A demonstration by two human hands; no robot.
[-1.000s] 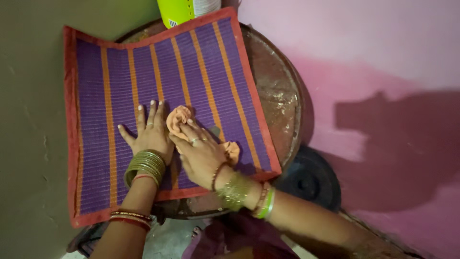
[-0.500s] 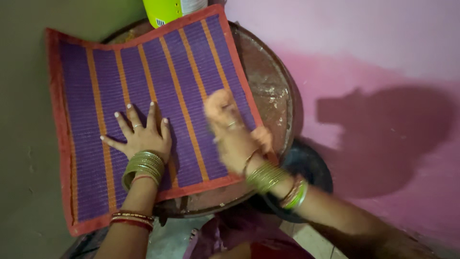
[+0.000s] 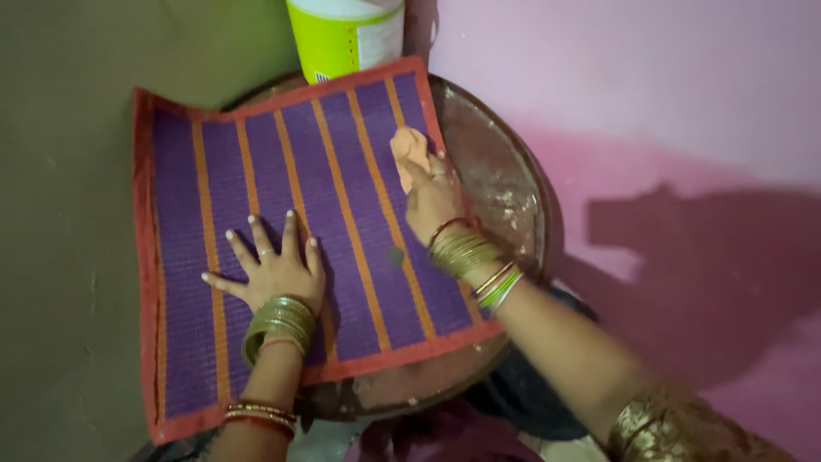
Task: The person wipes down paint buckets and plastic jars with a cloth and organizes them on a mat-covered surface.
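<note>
A round metal tray (image 3: 500,184) with a dull, whitish-smeared surface sits low on the floor, its right half bare and its rim curving round on the right and along the near edge. Just behind it stands a plastic tub (image 3: 346,34), white above and bright green below, cut off by the top of the view. A pink wall (image 3: 650,77) rises on the right with a dark shadow (image 3: 710,265) thrown across its lower part, an olive-green surface (image 3: 60,171) fills the left side, and a dark round object (image 3: 522,402) lies half hidden under the tray's near right edge.
</note>
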